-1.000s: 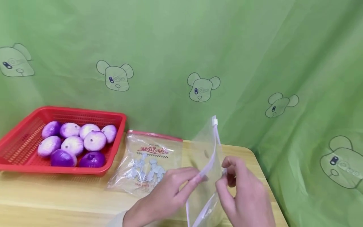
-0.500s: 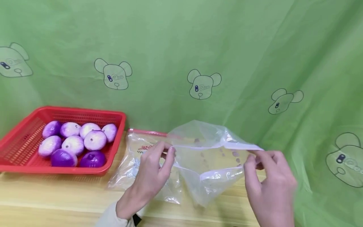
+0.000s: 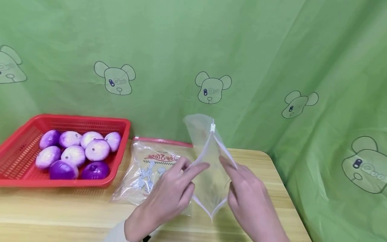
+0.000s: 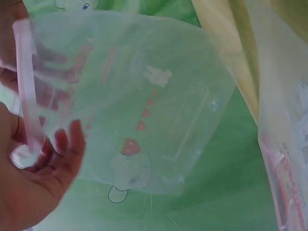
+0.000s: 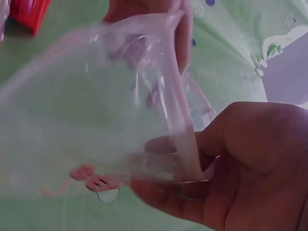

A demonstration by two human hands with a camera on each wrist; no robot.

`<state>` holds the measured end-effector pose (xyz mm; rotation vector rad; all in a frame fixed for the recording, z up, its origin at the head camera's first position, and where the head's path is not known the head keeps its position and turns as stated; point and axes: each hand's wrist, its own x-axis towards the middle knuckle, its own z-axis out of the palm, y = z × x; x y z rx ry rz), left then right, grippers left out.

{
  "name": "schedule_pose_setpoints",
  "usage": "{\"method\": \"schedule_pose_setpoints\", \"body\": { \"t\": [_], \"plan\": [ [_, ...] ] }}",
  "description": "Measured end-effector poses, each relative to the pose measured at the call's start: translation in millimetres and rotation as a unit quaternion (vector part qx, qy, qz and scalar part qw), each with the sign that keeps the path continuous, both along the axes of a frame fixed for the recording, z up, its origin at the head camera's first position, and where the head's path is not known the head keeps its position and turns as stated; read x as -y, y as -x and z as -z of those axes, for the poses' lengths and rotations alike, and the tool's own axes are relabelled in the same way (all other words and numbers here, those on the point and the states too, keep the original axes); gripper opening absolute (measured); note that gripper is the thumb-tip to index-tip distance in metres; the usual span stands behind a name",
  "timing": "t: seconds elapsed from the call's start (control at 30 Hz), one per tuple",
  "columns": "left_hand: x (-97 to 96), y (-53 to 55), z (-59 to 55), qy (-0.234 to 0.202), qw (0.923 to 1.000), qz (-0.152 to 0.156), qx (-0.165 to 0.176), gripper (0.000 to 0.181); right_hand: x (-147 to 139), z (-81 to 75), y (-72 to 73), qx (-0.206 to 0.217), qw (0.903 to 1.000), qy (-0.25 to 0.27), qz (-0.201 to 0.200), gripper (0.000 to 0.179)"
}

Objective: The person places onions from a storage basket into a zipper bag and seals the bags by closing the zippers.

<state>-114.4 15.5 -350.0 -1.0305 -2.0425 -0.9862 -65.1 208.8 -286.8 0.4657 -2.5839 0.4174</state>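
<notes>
A clear zip bag (image 3: 199, 132) with a pale lilac seal stands upright over the table, its mouth spread into a diamond facing me. The white slider (image 3: 213, 127) sits at the top of the seal. My left hand (image 3: 167, 191) grips the mouth's left edge, index finger inside. On the opposite edge, my right hand (image 3: 252, 193) pinches the film, its index finger inside too. Through the film (image 4: 144, 82) in the left wrist view, red hearts and a white figure show. In the right wrist view the bag's edge (image 5: 180, 120) runs between the right hand's fingers.
A second clear bag (image 3: 140, 161) with a red seal and mirrored red lettering lies flat behind my left hand. Farther left, a red plastic basket (image 3: 72, 183) holds several purple-and-white onions (image 3: 97, 150). A green curtain (image 3: 169, 50) hangs behind the wooden table (image 3: 60, 215).
The bag went from side-on, to stretched wide between both hands, to upright with its mouth spread. The right hand moved out rightward, then back left; both index fingers now sit inside the mouth.
</notes>
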Motion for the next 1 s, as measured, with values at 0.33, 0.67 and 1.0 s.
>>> {"method": "schedule_pose_setpoints", "body": {
  "t": [0.33,0.67,1.0],
  "plan": [
    [0.8,-2.2,2.1,0.029,0.9815,-0.092,0.166,0.042,5,6.9,10.5,-0.008,0.9996,0.027,0.0,0.028],
    [9.2,6.6,7.4,0.155,0.9362,-0.231,0.215,0.043,-5,10.8,13.9,0.022,0.9975,0.011,0.066,0.056],
    [10.2,5.6,8.7,0.176,0.9381,-0.228,0.192,0.038,2,10.7,19.3,0.083,0.9925,0.007,0.09,0.085]
  ]
}}
